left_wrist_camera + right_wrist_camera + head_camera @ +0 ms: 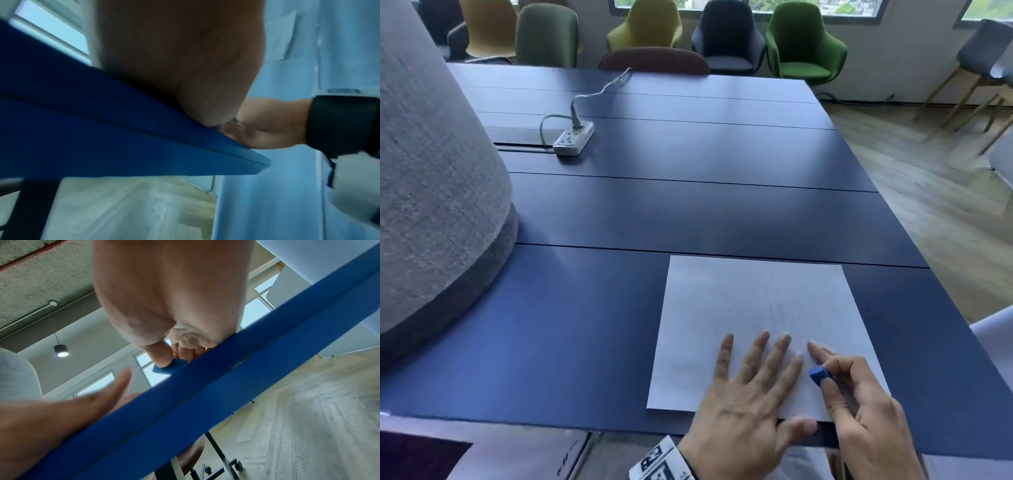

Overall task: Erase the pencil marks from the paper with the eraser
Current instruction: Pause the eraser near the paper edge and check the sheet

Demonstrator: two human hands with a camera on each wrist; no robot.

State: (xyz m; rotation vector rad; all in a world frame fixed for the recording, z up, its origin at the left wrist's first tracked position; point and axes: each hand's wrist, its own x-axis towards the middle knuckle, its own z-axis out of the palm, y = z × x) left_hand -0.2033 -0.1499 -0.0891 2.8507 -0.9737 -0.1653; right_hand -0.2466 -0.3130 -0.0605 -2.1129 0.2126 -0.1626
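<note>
Daylight is coming in through the windows (756, 5) and glaring off the counter (688, 144) — edges are bending, wrist views are blurring.

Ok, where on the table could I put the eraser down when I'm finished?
Bare table lies left of the paper, up to the grey felt cone, and beyond it toward the power strip. The near right corner is crowded: left hand, right hand, eraser.

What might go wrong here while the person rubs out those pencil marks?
Two risks, as I judge it:
1. The paper lies at the table's near edge. The left hand presses only its lower part, so the far end may shift or crease under hard rubbing.
2. The right hand pinches the small blue eraser right beside the left fingertips; the eraser could bump them or slip from the grip.
</note>
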